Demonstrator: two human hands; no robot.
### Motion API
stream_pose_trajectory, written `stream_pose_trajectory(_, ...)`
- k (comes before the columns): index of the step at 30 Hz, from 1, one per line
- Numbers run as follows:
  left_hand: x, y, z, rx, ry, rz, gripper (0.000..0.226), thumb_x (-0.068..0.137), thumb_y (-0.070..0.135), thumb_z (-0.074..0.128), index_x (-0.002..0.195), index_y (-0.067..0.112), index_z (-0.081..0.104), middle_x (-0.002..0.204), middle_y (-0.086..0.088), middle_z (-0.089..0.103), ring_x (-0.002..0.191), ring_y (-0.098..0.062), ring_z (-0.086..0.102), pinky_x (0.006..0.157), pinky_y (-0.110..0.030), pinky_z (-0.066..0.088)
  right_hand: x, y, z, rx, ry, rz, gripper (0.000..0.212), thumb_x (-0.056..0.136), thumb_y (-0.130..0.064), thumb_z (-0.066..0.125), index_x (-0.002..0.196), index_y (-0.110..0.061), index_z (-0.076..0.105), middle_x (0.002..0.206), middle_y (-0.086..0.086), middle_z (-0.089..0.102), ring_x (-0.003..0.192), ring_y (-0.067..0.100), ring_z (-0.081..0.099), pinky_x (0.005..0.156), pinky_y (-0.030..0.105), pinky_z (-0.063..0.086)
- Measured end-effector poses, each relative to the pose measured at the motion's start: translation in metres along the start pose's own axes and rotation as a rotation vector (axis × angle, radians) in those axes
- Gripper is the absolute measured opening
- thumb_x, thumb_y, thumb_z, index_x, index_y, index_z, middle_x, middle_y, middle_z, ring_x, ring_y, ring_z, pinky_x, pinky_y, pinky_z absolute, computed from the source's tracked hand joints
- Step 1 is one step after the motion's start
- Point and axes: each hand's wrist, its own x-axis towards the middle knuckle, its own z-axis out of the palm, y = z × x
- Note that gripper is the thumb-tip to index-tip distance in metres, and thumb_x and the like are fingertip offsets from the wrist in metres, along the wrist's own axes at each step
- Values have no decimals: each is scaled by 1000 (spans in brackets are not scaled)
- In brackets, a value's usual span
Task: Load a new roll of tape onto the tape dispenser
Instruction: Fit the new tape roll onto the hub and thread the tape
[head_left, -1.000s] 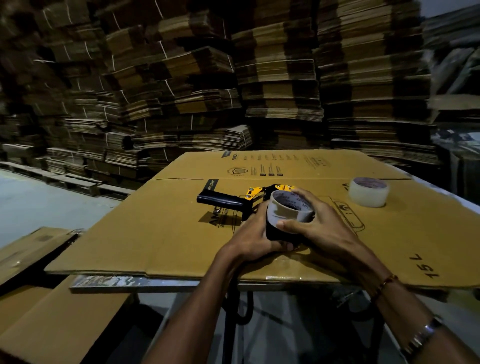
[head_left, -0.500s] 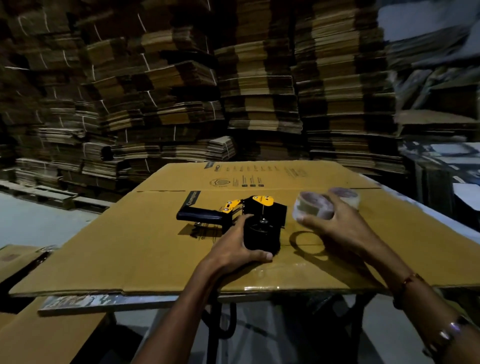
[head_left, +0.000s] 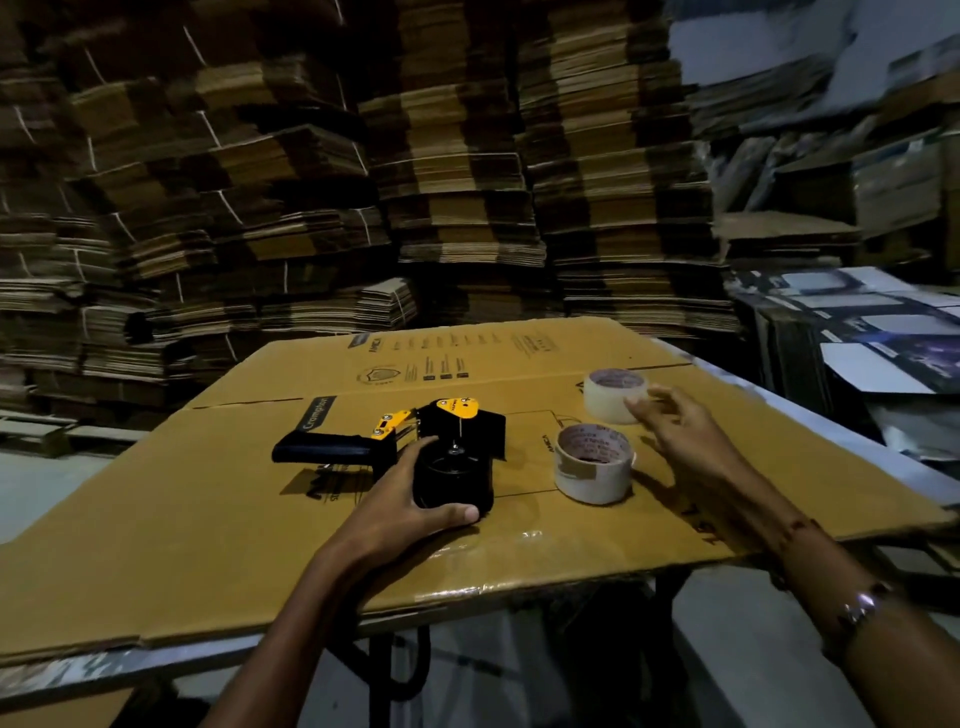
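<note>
Holding steady, the left hand (head_left: 410, 506) wraps its thumb and fingers around the drum end of the black and yellow plastic tape dispenser (head_left: 415, 452), which lies on its side on the flattened brown cardboard sheet (head_left: 208, 499) covering the table. That black hub looks bare, so the way is clear for loading. Just to its right stands the nearly spent cardboard-coloured tape core (head_left: 593, 462), upright and untouched. And look at the right hand (head_left: 680, 431): fingers spread loose, gripping nothing, fingertips at the edge of the fresh clear tape roll (head_left: 614, 395) near the sheet's far right side; whether they touch it I cannot tell. By my reading, the removal is done; picking up the new roll, seating it on the hub and threading the tape all remain.
</note>
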Motion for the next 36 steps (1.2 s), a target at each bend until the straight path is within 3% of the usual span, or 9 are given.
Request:
stream_pose_trajectory(5, 9, -2, -2, -28, -13, -11, 129, 42, 78, 82, 152, 38, 26, 144, 7, 46, 127, -14, 50, 106, -36, 46, 42, 14, -7, -10, 78, 145, 94, 78, -39, 82, 153, -15, 29, 150, 12, 43, 129, 31, 48, 104, 50, 44)
stream_pose_trajectory(9, 17, -4, -6, -28, 1, -19, 129, 44, 74, 82, 153, 36, 25, 144, 7, 45, 128, -15, 48, 104, -33, 45, 63, 14, -5, -69, -3, 144, 111, 73, -33, 87, 156, -16, 16, 156, 9, 34, 136, 32, 40, 100, 48, 44)
stream_pose_trajectory(13, 25, -7, -4, -26, 4, -12, 125, 45, 72, 82, 151, 38, 27, 141, 9, 47, 127, -13, 48, 100, -29, 46, 78, 15, -3, -83, -86, 111, 113, 62, -36, 92, 151, -20, 26, 141, -2, 51, 121, 24, 52, 101, 48, 46)
stream_pose_trajectory(17, 25, -7, -5, -19, 4, -4, 130, 40, 81, 80, 151, 37, 28, 143, 7, 47, 130, -15, 48, 107, -39, 46, 91, 16, -3, -90, -165, 69, 132, 47, -44, 96, 153, -21, 21, 134, 2, 58, 115, 22, 58, 99, 45, 51)
stream_pose_trajectory(20, 26, -8, -5, -5, 8, -2, 129, 41, 79, 80, 151, 37, 27, 145, 6, 46, 132, -16, 47, 109, -40, 45, 94, 18, -1, -83, -177, 56, 105, 65, -22, 91, 149, -14, 28, 125, 0, 59, 107, 19, 59, 88, 36, 53)
stream_pose_trajectory(23, 26, -7, -5, -3, 18, 6, 127, 43, 75, 80, 151, 36, 28, 142, 8, 47, 131, -15, 47, 105, -33, 46, 95, 24, 1, -117, -125, 45, 105, 54, -36, 96, 141, -14, 42, 125, 0, 62, 111, 21, 61, 97, 43, 53)
stream_pose_trajectory(25, 25, -5, -4, 5, 24, 11, 125, 44, 71, 80, 152, 35, 28, 140, 9, 47, 129, -14, 48, 104, -31, 46, 97, 30, 0, -102, -91, 39, 110, 41, -53, 97, 134, -20, 48, 124, 0, 64, 107, 20, 65, 91, 45, 57)
stream_pose_trajectory(31, 24, -5, -3, 19, 45, 12, 111, 59, 58, 87, 150, 37, 29, 140, 6, 48, 126, -15, 48, 104, -34, 45, 71, 10, 6, 100, -58, 64, 80, 65, -47, 88, 128, -17, 50, 115, 5, 65, 96, 25, 67, 58, 30, 52)
stream_pose_trajectory(36, 21, -3, -4, 28, 39, -6, 112, 60, 57, 88, 151, 36, 27, 145, 1, 48, 131, -19, 48, 107, -37, 45, 45, -23, 12, 164, -100, 8, 82, 62, -52, 84, 129, -18, 51, 117, 7, 64, 101, 25, 66, 78, 39, 59)
